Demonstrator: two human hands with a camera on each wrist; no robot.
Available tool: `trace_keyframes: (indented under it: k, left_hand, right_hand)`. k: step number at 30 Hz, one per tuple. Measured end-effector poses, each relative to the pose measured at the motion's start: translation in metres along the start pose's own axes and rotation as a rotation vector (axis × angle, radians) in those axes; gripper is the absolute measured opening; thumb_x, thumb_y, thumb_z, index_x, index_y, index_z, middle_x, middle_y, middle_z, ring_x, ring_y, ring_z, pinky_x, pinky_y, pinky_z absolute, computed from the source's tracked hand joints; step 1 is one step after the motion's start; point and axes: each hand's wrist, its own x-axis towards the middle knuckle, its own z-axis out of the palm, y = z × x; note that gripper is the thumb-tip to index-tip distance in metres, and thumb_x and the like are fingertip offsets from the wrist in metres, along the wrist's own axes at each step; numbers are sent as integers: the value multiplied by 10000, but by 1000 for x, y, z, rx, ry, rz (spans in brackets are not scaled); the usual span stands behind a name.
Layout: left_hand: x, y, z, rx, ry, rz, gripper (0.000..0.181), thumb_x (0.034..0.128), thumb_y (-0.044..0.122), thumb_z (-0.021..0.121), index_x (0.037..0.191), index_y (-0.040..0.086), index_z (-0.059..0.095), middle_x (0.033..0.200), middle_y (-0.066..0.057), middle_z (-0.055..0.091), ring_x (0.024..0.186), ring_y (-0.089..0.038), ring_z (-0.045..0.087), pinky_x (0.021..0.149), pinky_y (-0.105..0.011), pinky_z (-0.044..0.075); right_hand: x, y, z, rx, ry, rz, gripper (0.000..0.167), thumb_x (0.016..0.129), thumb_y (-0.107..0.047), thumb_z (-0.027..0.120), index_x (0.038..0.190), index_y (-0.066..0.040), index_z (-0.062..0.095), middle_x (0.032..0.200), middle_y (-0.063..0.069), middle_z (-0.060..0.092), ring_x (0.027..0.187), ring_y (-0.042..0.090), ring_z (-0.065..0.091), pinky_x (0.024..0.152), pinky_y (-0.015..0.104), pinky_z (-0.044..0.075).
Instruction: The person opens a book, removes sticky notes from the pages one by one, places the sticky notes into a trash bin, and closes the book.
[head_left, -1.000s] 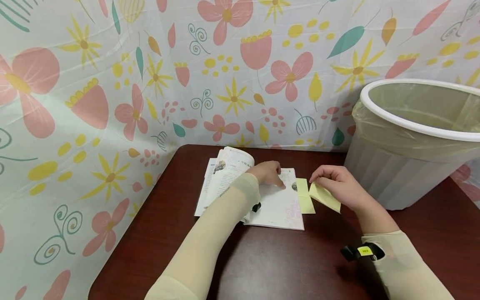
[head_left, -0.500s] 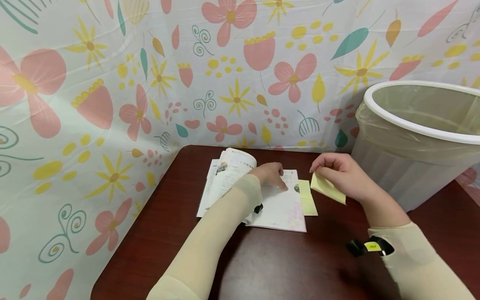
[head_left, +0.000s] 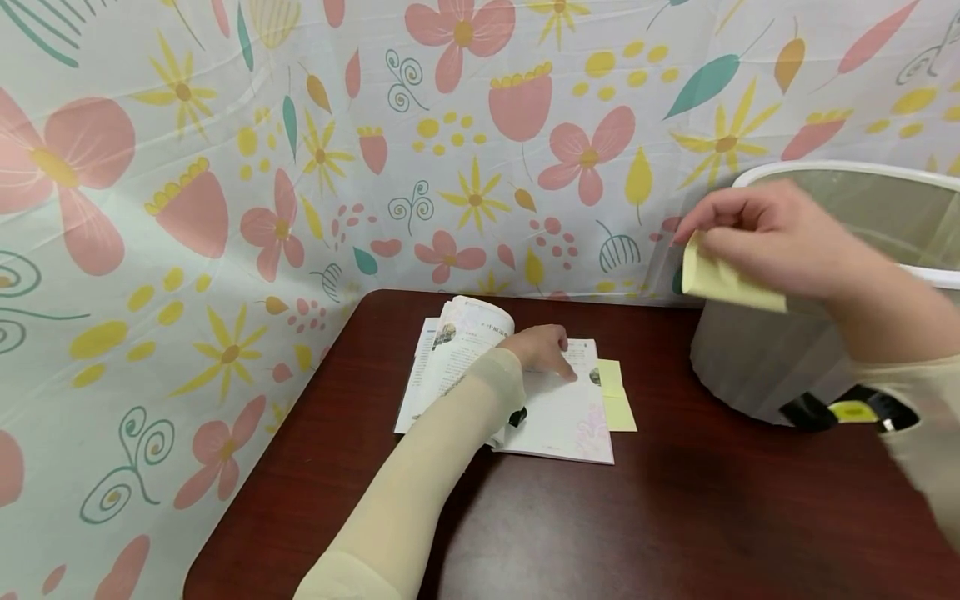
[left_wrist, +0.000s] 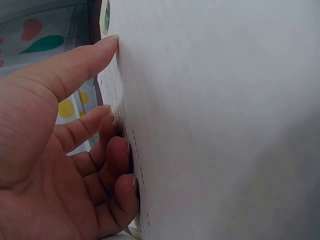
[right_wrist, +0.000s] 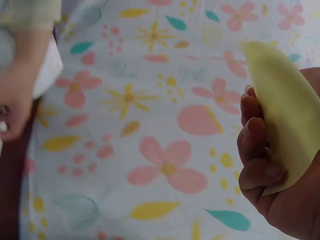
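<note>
An open book (head_left: pixel 555 425) lies on the table, its left pages curling up. My left hand (head_left: pixel 536 347) rests on the right-hand page, thumb and fingertips touching the paper; in the left wrist view the fingers of that hand (left_wrist: pixel 65 165) are loosely bent against the page. Yellow sticky notes (head_left: pixel 618 400) stick out from the book's right edge. Raised in front of the trash can, my right hand (head_left: pixel 780 237) pinches a separate yellow sticky note (head_left: pixel 727 279). That note (right_wrist: pixel 285 110) bends in a curve against the fingers in the right wrist view.
A grey trash can (head_left: pixel 750 367) with a white rim and a clear liner stands at the table's right side, partly hidden by my right hand. The dark red-brown table (head_left: pixel 555 533) meets a flower-printed curtain (head_left: pixel 465 108) at the back and left.
My right hand has lifted up and to the right, carrying the sticky note away from the book to the front of the trash can. The left hand stays on the page.
</note>
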Motion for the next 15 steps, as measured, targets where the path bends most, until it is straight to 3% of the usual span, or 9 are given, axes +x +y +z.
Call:
trace_keyframes:
  k: [2,8,15]
  left_hand:
    - [0,0,-1,-4,-3,-1,511,797,449,861,1154,191,603,1107,61,606,931,-144,569,811,-301,491]
    - [1,-2,-2,-19,-7,-6,511,796,434,868,1147,177,600,1085,46,607,916,-147,570,798,-302,495]
    - [7,-5,3,15,6,-29,501,771,492,869,1099,236,591,1106,79,598,950,-142,578,821,-308,490]
  right_hand:
    - [7,-4,-15,-8,16,10,223,966,-9,589,942,-123,779,628,-57,678,452,109,512,423,247,384]
    - [30,-11,-58,6,145,83,200,946,-38,615,869,-113,784,601,-111,660,504,77,460,455,262,317]
    - [62,5,-117,135,248,152,347,924,57,539,712,-109,758,582,-120,689,441,47,573,408,187,425]
